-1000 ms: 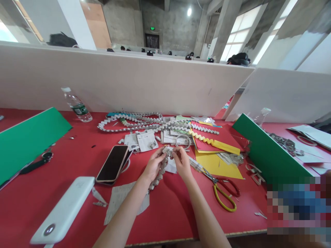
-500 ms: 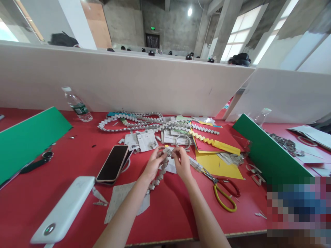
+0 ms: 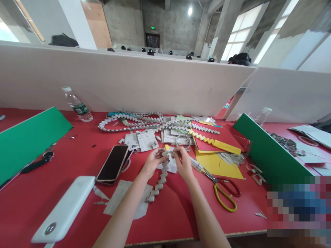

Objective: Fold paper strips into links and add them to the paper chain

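A zigzag chain of folded grey paper (image 3: 162,179) hangs from my fingers and trails down towards me over the red table. My left hand (image 3: 154,162) pinches its upper end from the left. From the right, my right hand (image 3: 182,160) closes thumb and forefinger on the same end. The small folds between the fingertips are partly hidden. Just beyond them shows a bit of yellow paper (image 3: 167,147), and a white paper piece (image 3: 172,166) lies beneath. To the right of my right hand rest scissors (image 3: 215,180) with one red and one yellow handle.
Long folded paper chains (image 3: 113,128) lie at the back, near newspaper pieces (image 3: 148,140), a tape ring (image 3: 183,141) and yellow paper (image 3: 217,165). A phone (image 3: 113,163), a white power bank (image 3: 64,208) and a water bottle (image 3: 79,107) stand left. Green boards (image 3: 269,151) flank the space.
The chain's hanging part has swung out to the right from behind my left forearm, so more of it shows. Both hands keep nearly the same place. The newspaper sheet beneath has shifted slightly.
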### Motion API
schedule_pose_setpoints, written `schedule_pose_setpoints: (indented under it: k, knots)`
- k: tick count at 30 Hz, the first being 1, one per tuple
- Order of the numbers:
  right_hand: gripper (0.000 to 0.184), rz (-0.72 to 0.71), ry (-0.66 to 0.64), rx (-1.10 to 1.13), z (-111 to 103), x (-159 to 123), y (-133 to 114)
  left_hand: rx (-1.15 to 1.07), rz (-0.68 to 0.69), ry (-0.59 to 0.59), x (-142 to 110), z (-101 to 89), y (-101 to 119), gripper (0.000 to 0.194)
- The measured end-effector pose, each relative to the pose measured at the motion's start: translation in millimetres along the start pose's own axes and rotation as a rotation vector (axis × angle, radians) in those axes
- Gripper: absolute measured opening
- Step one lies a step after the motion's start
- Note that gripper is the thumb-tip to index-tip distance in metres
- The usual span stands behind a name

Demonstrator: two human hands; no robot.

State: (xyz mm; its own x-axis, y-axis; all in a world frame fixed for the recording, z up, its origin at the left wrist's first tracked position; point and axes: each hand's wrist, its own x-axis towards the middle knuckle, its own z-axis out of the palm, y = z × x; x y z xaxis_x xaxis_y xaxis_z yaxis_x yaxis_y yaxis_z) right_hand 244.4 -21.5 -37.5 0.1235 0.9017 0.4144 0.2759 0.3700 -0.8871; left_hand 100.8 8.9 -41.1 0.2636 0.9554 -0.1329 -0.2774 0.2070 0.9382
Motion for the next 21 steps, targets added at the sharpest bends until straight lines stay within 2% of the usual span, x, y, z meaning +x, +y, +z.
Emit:
schedule_pose_setpoints:
  k: [3, 7, 10, 21]
  knots:
    - [0.005, 0.053, 0.052, 0.083, -1.4, 0.8, -1.6, -0.133, -0.096, -0.009, 1.1, -5.2, 0.1, 0.037]
    - [0.005, 0.051, 0.038, 0.136, 0.8, 0.3, -1.8, -0.279, -0.186, -0.160, 2.4, -7.9, -1.7, 0.028]
    - [0.005, 0.036, 0.023, 0.132, 2.5, -0.5, -1.4, -0.353, -0.218, -0.209, 2.0, -5.4, -1.8, 0.024]
    - [0.005, 0.014, 0.043, 0.132, 1.0, -1.1, -6.5, -0.523, -0.250, -0.118, 1.6, -4.2, -2.9, 0.013]
